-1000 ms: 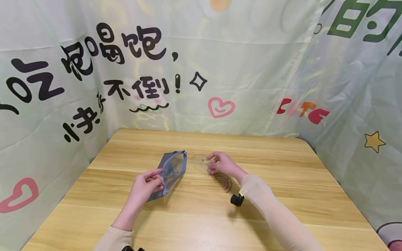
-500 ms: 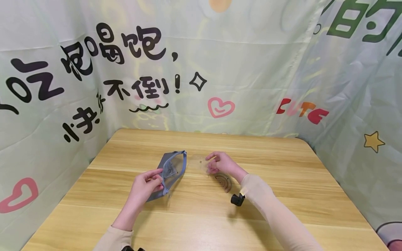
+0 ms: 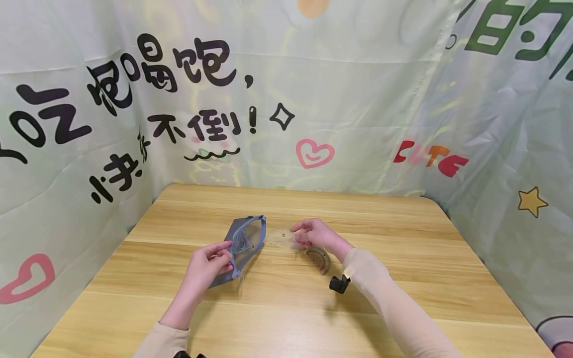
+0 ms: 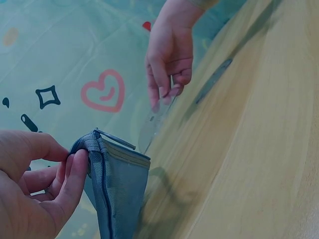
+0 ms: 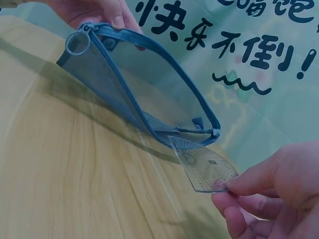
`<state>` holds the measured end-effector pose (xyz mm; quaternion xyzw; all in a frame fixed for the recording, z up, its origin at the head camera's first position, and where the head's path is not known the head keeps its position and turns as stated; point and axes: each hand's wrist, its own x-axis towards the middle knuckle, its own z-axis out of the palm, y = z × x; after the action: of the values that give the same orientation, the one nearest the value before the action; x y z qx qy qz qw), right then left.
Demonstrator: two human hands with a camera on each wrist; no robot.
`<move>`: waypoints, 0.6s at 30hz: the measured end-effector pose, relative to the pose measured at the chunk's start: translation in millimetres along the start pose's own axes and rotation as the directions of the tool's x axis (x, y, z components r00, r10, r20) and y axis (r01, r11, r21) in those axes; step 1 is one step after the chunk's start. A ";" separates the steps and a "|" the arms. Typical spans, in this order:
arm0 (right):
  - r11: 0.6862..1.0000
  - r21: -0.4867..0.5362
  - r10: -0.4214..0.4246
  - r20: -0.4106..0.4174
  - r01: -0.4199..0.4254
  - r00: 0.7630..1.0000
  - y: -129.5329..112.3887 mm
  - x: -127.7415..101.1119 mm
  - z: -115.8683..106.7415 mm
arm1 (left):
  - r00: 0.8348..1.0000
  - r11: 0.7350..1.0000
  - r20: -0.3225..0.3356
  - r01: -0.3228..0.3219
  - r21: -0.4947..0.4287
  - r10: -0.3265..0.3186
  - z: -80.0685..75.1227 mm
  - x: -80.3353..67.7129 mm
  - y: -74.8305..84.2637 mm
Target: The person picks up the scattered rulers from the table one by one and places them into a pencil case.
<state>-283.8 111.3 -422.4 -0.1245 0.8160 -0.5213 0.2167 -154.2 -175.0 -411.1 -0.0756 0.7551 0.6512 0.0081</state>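
Note:
My left hand (image 3: pixel 209 261) pinches the rim of a blue zip pouch (image 4: pixel 122 189) between thumb and fingers. The pouch's mouth gapes toward the right, and a ring hangs from its zip pull (image 5: pixel 78 43). Inside it a clear set square (image 3: pixel 243 243) shows through the mouth. My right hand (image 3: pixel 317 233) pinches one edge of a clear protractor (image 5: pixel 207 167), held in the air just right of the pouch mouth. The protractor's far corner overlaps the pouch's lower rim in the right wrist view. A second, darker protractor (image 3: pixel 319 260) lies on the table below my right hand.
The wooden table (image 3: pixel 277 318) reaches back to a printed fabric backdrop (image 3: pixel 358 99), which also stands along both sides. A black camera mount (image 3: pixel 338 284) sits on the right wrist, close above the tabletop.
The clear protractor in my right hand has turned and lowered slightly, and now points toward the pouch mouth. My left hand, the pouch and the protractor on the table stay in place.

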 end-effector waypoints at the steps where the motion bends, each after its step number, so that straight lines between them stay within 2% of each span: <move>1: 1.000 0.003 0.000 0.002 0.000 1.000 -1.3 -1.0 0.3 | 1.000 1.000 0.000 0.000 0.001 0.000 0.1 -0.2 -0.1; 8: 1.000 0.022 -0.007 0.016 0.007 1.000 -8.3 -3.4 1.6 | 1.000 1.000 0.003 -0.005 0.007 0.005 0.2 -0.6 -0.1; 18: 0.997 0.082 0.005 0.045 -0.009 0.999 -12.6 4.5 2.2 | 1.000 1.000 0.002 -0.002 0.007 0.002 0.3 -0.7 -0.1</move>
<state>-286.9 102.2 -412.8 -0.1243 0.7893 -0.5505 0.2417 -153.5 -174.6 -411.1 -0.0744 0.7574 0.6486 0.0084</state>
